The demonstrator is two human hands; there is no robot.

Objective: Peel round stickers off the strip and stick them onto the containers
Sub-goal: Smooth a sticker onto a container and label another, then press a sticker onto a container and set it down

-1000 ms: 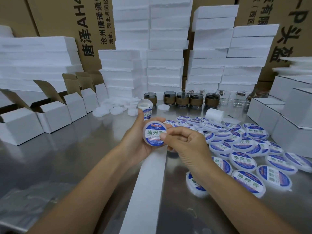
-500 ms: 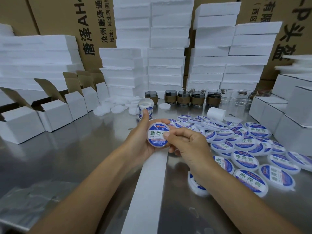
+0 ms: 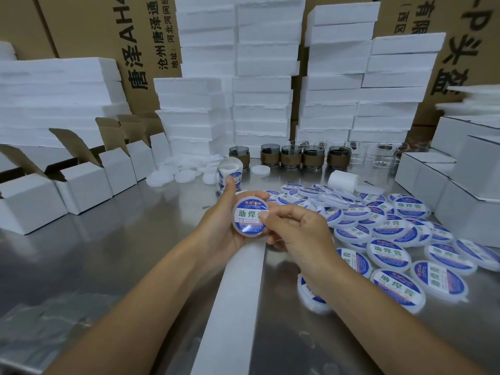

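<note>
- Holding a round, translucent white plastic container (image 3: 250, 217) at the centre of the frame, left hand (image 3: 224, 228) cupping it from behind, thumb up along its upper-left rim: a grip wrapped around the container.
- Pressing on the glossy round sticker (image 3: 247, 215), blue-bordered with a white middle and green characters, with the right hand (image 3: 300, 231); fingers curled, thumb tip lying on the sticker's right side, so the grip is pinched against the label face rather than loose.
- Running from below the hands down to the bottom edge: a long, flat, matte white strip (image 3: 232, 315), lying on the brushed-metal desk (image 3: 108, 261), which is giving dull reflections.
- Spreading over the right half of the frame: a heap of already labelled containers (image 3: 389, 253), shallow discs, overlapping and tilted.
- Standing at mid-left: small white cardboard boxes (image 3: 81, 182) with brown flaps open.
- Rising along the back: stacks of rough white foam slabs (image 3: 259, 85), in front of brown cartons (image 3: 89, 28) printed in black.
- Lining the far desk edge: dark glass cups (image 3: 290, 155) with tan bands.
</note>
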